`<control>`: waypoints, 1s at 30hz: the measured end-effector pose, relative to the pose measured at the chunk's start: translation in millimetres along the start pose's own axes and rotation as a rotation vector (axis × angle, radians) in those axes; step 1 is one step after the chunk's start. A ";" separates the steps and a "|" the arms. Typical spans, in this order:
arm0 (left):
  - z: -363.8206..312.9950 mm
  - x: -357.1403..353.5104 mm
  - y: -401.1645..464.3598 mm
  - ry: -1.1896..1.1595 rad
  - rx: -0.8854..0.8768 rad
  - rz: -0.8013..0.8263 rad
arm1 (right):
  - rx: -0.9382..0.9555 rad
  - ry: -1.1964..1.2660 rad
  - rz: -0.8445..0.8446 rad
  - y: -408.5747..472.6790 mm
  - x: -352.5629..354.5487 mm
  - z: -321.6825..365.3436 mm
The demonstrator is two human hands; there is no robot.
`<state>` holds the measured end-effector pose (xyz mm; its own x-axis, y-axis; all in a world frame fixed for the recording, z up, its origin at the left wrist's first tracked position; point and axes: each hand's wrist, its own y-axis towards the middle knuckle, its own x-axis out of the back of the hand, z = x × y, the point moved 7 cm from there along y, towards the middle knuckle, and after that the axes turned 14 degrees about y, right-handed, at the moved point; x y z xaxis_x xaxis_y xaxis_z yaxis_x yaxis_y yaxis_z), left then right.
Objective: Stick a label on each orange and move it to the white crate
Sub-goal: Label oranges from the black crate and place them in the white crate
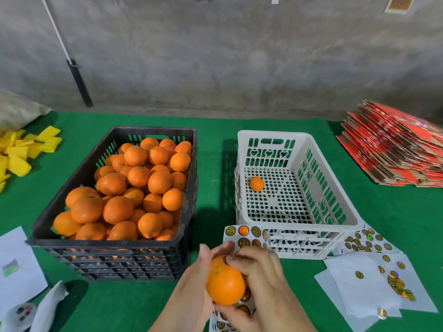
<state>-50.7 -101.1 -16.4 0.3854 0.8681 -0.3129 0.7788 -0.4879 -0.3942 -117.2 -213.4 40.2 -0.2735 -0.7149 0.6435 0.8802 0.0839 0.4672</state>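
Over green felt, both hands [230, 283] cup smooth round orange [224, 282]; right fingertips press label

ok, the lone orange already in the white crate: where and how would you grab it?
From straight above. The orange sits alone on the perforated floor of the white crate, close to its left wall, so a sideways approach is probably blocked. Span its widest girth with fingers toward the near and far ends, where the floor around it is bare.
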 end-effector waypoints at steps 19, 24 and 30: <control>-51.3 19.0 4.4 0.372 -0.365 -0.029 | -0.842 0.621 0.058 27.1 33.7 -103.3; -73.5 40.1 22.8 0.524 -0.430 -0.008 | -0.932 1.250 -0.092 3.1 -15.1 -88.0; -113.6 136.1 96.7 1.779 -0.149 -0.420 | -0.861 1.305 -0.241 3.9 -2.5 -89.4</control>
<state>133.2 -19.7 1.1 0.1053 0.0216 0.9942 0.9452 -0.3128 -0.0933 -78.4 -273.4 -13.7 -0.3245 -0.7715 -0.5473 0.9390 -0.1930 -0.2846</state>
